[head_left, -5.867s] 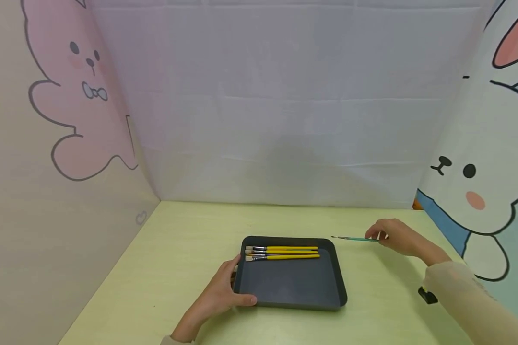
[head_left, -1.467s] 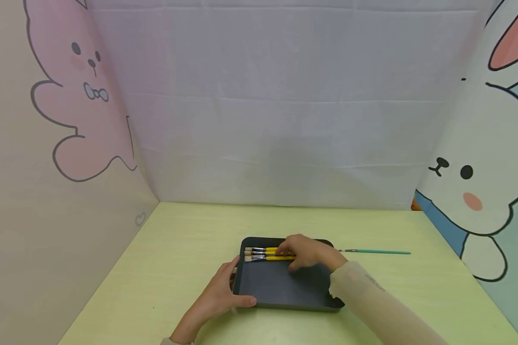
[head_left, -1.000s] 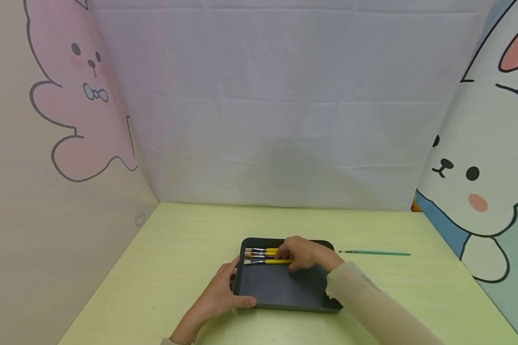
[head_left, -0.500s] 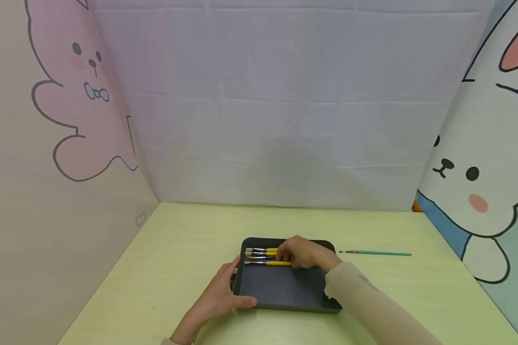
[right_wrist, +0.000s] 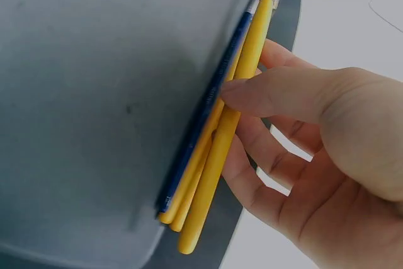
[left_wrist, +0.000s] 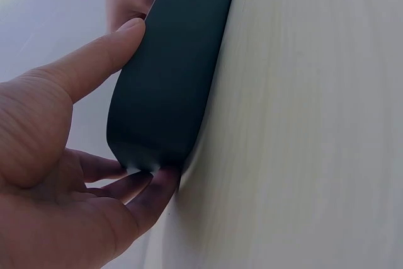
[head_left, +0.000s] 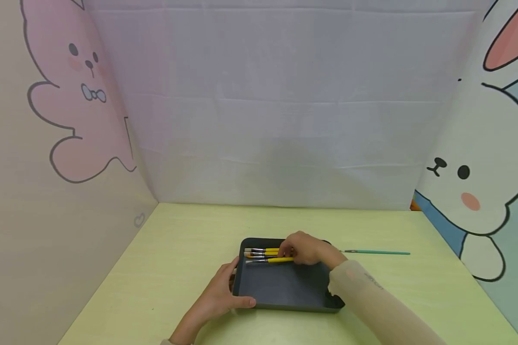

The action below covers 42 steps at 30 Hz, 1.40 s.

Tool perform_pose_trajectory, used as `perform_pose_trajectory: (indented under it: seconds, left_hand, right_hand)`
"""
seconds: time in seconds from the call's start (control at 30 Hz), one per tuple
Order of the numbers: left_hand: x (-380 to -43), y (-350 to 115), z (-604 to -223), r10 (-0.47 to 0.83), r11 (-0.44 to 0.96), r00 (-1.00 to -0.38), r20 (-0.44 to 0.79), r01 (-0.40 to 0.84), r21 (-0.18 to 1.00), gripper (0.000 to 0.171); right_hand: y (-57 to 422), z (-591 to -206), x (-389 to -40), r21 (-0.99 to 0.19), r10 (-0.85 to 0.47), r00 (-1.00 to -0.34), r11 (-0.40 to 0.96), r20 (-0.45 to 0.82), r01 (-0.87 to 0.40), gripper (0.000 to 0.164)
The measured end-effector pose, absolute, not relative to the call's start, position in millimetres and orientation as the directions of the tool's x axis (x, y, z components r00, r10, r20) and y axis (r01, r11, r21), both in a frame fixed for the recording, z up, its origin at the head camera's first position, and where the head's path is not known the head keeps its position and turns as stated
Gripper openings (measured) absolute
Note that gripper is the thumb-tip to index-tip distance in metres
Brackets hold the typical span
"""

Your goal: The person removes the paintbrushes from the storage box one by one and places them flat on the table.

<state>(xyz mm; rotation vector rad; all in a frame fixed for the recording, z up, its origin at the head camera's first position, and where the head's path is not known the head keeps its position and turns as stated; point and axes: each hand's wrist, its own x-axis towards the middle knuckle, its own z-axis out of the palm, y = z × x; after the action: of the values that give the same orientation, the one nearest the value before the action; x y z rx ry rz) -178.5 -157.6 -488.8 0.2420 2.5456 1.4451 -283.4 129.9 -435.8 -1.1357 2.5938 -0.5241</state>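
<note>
Yellow brush: it slants through the middle of the right wrist view, and within the tray's outline in the head view.
Left hand: lower middle of the head view, your grip is on the tray's lower-left corner, thumb along the rim, fingers round the side.
Dark tray: lower middle of the head view, its lower half bare.
Right hand: above the tray's upper part, well apart from your left, thumb and fingers pinching the yellow brush.
Brush handling now: you seem to be lifting or straightening this one brush; I cannot tell which.
Brush move next: it probably calls for a firm pinch, a steady tray corner and no nudge to the neighbours.
Blue brush: just left of the yellow brush in the right wrist view.
Other yellow brushes: upper left of the tray, at least two.
Green brush: on the table, right of the tray.
</note>
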Motion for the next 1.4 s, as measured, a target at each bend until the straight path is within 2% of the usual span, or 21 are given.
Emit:
perform_pose_trajectory:
  seconds: [0.3,0.5,0.7,1.4]
  left_hand:
    - [-178,-160,-488,0.245,0.501,-0.966,-0.087,0.05,0.864,0.127]
    - [-177,-159,-486,0.25,0.487,-0.965,-0.076,0.057,0.872,0.127]
    - [-178,-160,-492,0.247,0.496,-0.966,-0.08,0.055,0.866,0.128]
    - [-180,-163,-508,0.259,0.468,-0.963,-0.075,0.057,0.882,0.127]
  right_hand:
    - [138,-419,-286,-0.429,-0.747,-0.663,0.616,-0.049,-0.661,0.041]
    - [157,-412,-289,-0.431,-0.754,-0.657,0.595,-0.009,-0.678,0.037]
    - [179,-404,-286,-0.43,-0.758,-0.652,0.58,0.025,-0.691,0.041]
    - [271,-398,-283,-0.424,-0.678,-0.735,0.657,0.03,-0.623,0.034]
